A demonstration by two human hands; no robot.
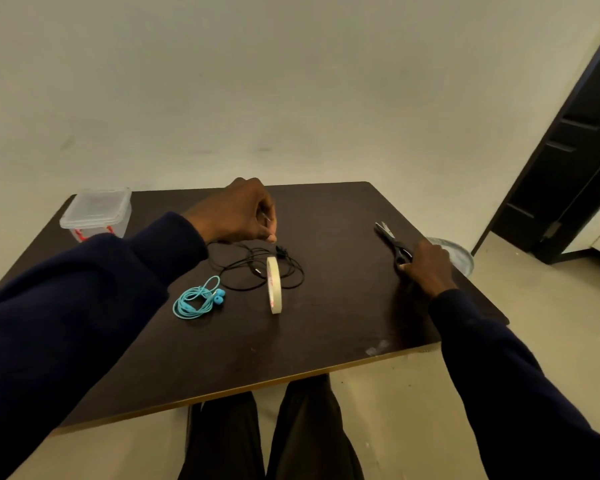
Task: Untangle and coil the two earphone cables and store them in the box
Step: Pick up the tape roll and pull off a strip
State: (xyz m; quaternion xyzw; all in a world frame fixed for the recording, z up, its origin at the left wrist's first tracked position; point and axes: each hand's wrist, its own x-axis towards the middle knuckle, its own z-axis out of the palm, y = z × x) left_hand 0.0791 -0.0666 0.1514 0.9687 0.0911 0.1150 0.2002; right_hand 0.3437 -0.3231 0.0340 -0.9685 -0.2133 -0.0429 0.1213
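A coiled blue earphone cable (197,300) lies on the dark table (326,334), left of centre. Behind it a black earphone cable (257,268) sprawls in loose loops. My left hand (238,211) hovers over the far end of the black cable, fingers curled, pinching something small and thin that looks like the cable's plug. My right hand (426,263) grips the handles of black scissors (390,239) at the table's right side. The clear plastic box (96,211), lid on, stands at the far left corner.
A roll of white tape (274,285) stands on edge, touching the black cable's loops. A grey round object (456,256) sits on the floor beyond the right edge. A dark door (568,174) is at the right. My legs show below the near table edge.
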